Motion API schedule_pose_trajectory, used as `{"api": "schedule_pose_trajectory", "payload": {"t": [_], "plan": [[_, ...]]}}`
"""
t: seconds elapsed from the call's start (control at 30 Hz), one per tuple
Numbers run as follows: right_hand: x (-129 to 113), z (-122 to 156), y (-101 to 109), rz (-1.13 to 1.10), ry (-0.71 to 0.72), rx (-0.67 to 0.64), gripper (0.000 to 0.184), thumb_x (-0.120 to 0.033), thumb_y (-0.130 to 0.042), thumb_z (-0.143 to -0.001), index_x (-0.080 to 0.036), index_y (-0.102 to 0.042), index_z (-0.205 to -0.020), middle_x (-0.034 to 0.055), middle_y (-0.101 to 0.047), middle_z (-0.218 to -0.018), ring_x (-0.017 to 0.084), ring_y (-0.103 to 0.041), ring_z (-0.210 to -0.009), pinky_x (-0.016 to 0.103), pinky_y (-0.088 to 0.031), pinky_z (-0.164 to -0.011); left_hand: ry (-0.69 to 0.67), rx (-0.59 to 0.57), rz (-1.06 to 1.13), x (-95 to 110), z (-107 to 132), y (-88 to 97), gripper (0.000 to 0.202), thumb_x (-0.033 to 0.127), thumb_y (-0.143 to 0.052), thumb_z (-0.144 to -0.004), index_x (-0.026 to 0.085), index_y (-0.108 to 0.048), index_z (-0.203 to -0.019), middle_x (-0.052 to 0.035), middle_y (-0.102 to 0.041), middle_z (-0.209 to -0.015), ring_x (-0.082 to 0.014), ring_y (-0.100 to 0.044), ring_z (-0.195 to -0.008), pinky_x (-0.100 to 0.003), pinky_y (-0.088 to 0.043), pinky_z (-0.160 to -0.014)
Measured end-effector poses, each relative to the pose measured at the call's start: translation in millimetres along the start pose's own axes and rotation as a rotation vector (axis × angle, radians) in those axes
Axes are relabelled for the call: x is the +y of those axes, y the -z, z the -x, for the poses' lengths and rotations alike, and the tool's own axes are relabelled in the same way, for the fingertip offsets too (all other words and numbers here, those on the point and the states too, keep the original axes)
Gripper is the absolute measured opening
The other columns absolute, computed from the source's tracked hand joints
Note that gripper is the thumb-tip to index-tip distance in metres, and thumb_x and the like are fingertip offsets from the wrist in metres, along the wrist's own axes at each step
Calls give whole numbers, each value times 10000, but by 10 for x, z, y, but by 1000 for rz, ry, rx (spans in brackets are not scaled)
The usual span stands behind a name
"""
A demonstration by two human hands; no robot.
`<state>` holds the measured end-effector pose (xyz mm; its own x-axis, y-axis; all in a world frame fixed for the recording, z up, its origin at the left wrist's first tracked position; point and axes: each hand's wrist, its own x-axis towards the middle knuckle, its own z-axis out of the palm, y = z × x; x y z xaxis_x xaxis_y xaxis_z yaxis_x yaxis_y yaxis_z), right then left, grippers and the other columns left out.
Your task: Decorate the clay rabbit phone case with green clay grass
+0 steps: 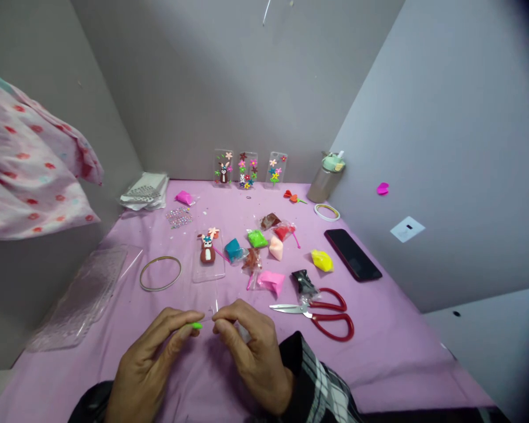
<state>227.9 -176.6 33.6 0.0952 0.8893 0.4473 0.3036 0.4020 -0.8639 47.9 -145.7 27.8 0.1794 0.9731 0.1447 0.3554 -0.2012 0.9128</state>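
Observation:
My left hand [152, 358] pinches a small bright green piece of clay [196, 325] between thumb and fingertips. Close beside it, my right hand [251, 343] is closed in a pinch on a thin, clear or pale tool [207, 319], whose tip points toward the green piece; its exact kind is too fine to make out. Just beyond both hands lies a clear phone case [209, 275] bearing a brown clay rabbit [207, 251] and a peach flower [213, 232]. Bagged clay lies to its right, including green [257, 238], teal [234, 250] and pink [271, 282].
Red-handled scissors [330, 314] lie open right of my hands, near black clay [304, 284], yellow clay [322, 260] and a dark phone [352, 254]. A bangle [160, 274] and clear plastic sheets [81, 294] are left. Decorated cases [248, 170] and a bottle [326, 179] stand behind.

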Motion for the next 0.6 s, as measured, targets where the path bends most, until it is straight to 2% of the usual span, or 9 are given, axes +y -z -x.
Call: {"api": "schedule_pose_trajectory", "payload": {"t": [0.2, 0.4, 0.6], "plan": [[-9, 1, -5, 1, -4, 2, 195, -241, -559, -1008, -186, -704, -890, 24, -680, -766, 142, -622, -704, 249, -482, -663, -37, -4, -16, 64, -17, 22, 258, 437, -616, -901, 291, -757, -741, 15, -751, -800, -158, -729, -785, -152, -568, -718], [-10, -5, -6, -8, -8, -17, 170, -206, -568, -995, -181, -701, -891, 22, -676, -776, 140, -622, -717, 246, -468, -674, 1, 18, 18, 35, -21, -7, 149, 415, -700, -834, 287, -768, -866, 12, -765, -865, -170, -733, -836, -176, -579, -787], [-17, 0, -2, -12, -21, -29, 169, -192, -565, -994, -178, -696, -887, 24, -676, -788, 141, -627, -732, 245, -464, -688, -25, 35, 37, -29, -25, -21, 110, 385, -700, -849, 284, -731, -880, 12, -734, -919, -163, -706, -919, -180, -557, -866]]}}
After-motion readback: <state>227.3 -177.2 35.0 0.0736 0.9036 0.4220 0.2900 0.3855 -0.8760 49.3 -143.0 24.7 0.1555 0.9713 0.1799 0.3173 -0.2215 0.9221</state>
